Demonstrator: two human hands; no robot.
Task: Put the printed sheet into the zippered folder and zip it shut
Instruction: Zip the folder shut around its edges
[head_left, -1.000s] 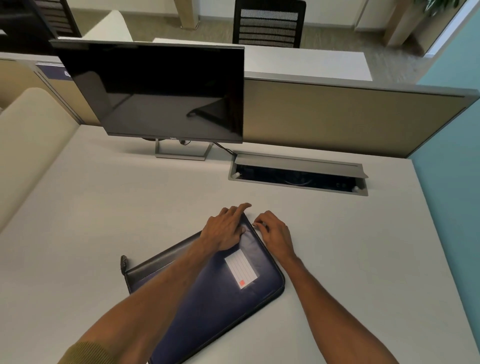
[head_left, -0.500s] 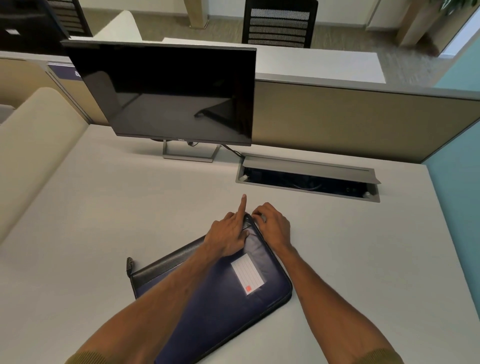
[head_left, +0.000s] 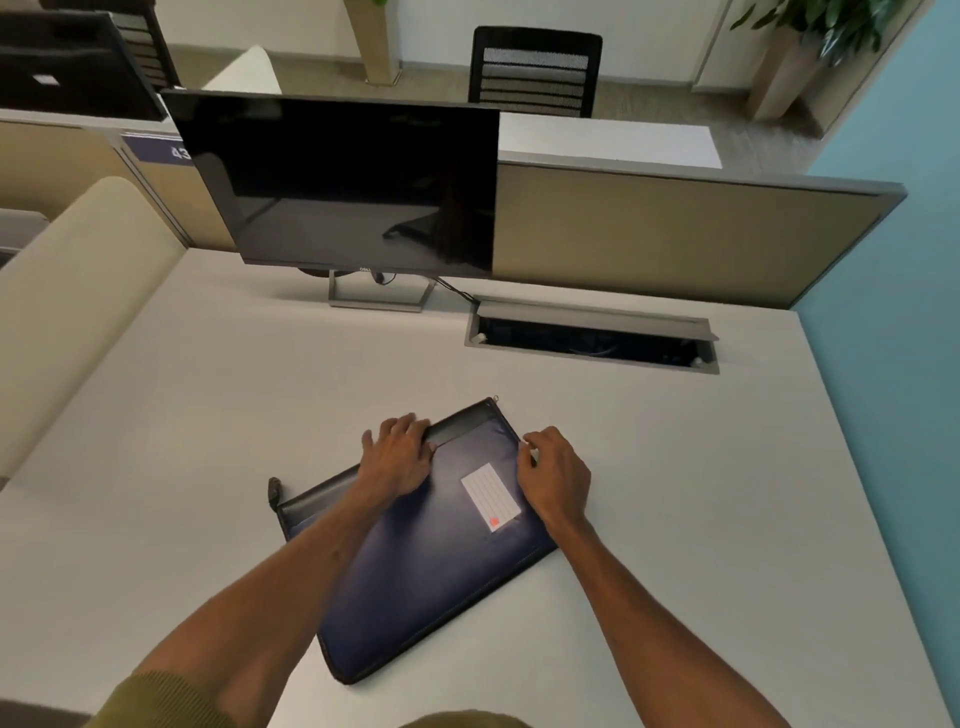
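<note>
The dark blue zippered folder (head_left: 431, 566) lies flat and askew on the pale surface (head_left: 182, 415), in front of a dark monitor (head_left: 343, 182) and an open cable tray (head_left: 592, 340). The left hand (head_left: 397, 457) presses on the folder's far zippered edge, its fingers (head_left: 400, 423) spread slightly and curled over the black band there. The right hand (head_left: 556, 475) rests at the folder's right edge, fingers (head_left: 530, 447) bent and loosely together beside the white label (head_left: 491, 504); I cannot tell whether they pinch anything. The small zipper pull (head_left: 497, 399) sticks out at the far corner, apart from both hands.
</note>
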